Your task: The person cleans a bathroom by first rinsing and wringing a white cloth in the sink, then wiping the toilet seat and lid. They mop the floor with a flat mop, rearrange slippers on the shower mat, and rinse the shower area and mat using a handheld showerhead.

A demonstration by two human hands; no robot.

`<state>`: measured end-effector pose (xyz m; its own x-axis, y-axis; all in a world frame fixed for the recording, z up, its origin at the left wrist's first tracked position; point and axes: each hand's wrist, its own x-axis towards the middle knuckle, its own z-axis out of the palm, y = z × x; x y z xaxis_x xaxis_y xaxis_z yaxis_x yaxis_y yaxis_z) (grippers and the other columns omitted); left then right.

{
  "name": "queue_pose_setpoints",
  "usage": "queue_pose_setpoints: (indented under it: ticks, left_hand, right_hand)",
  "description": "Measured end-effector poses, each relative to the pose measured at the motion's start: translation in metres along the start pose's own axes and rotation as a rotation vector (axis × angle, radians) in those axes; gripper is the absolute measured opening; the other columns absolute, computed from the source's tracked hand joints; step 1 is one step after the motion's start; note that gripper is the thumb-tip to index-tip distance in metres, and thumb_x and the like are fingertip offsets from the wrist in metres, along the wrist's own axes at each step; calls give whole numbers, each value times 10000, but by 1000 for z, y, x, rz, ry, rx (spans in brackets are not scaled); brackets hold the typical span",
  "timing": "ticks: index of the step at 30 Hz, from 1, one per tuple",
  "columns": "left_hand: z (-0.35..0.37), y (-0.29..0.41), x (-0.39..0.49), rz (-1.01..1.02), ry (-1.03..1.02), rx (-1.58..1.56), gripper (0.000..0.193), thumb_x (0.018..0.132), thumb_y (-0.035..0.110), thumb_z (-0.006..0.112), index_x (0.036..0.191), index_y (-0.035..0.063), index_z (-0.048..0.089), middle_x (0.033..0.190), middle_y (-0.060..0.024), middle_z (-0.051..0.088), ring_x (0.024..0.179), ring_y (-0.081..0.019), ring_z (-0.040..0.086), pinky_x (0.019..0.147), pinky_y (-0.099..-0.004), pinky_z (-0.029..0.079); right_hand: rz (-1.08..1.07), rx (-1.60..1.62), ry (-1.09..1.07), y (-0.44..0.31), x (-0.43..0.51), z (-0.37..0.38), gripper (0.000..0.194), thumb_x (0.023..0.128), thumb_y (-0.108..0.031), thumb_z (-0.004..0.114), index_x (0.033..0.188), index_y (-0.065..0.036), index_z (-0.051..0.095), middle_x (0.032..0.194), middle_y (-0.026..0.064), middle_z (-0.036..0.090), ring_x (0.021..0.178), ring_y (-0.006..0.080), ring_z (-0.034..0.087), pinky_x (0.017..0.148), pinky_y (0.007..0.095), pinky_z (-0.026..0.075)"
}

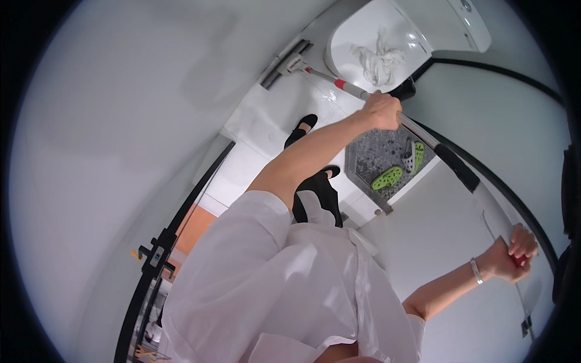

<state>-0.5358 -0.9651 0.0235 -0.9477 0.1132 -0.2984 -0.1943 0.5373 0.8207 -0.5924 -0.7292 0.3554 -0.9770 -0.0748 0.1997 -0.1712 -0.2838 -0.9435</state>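
Note:
My left hand (382, 111) is wrapped around the metal pole of a mop (417, 129), partway along its length. My right hand (516, 255) grips the pole's upper end, off to the right, where a bit of red shows between the fingers. The pole slants down to a wide, flat mop head (287, 66) lying on white floor tiles (254, 113), along the foot of the wall. Wet-looking glints show on the tiles near the pole. A crumpled white cloth (379, 61) lies on the toilet (342, 47), just beyond my left hand.
Green clogs (387, 178) rest on a sunken grey stone floor (370, 152). Black-framed glass panels (490, 109) curve along the right. To the left stands a black-edged door (199, 186) with a handle (156, 256). My black shoes (309, 120) are on the tiles.

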Motion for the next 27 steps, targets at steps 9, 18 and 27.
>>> queue_pose_setpoints:
  ticks: [9, 18, 27]
  left_hand:
    - [82, -57, -81, 73, -267, 180, 234, 625, 202, 648, 825, 106, 724, 786, -141, 677, 829, -324, 647, 835, -434, 454]
    - [236, -45, -247, 320, -504, 409, 186, 576, 218, 652, 719, 103, 690, 695, -125, 651, 745, -321, 646, 754, -432, 474]
    - [409, 76, -432, 477, -863, 170, 193, 630, 286, 629, 679, 105, 676, 651, -139, 639, 693, -353, 638, 631, -457, 493]
  right_hand:
    - [26, -105, 346, 17, -211, -23, 105, 783, -146, 389, 707, -75, 402, 553, 18, 313, 451, 124, 262, 508, 282, 282]
    - [-4, -114, 604, -47, -477, -96, 167, 861, -166, 409, 737, -56, 427, 564, 19, 313, 455, 126, 282, 530, 287, 297]
    - [-68, -317, 835, -223, -648, -142, 145, 802, -152, 450, 696, -80, 385, 594, 17, 284, 473, 104, 242, 524, 256, 279]
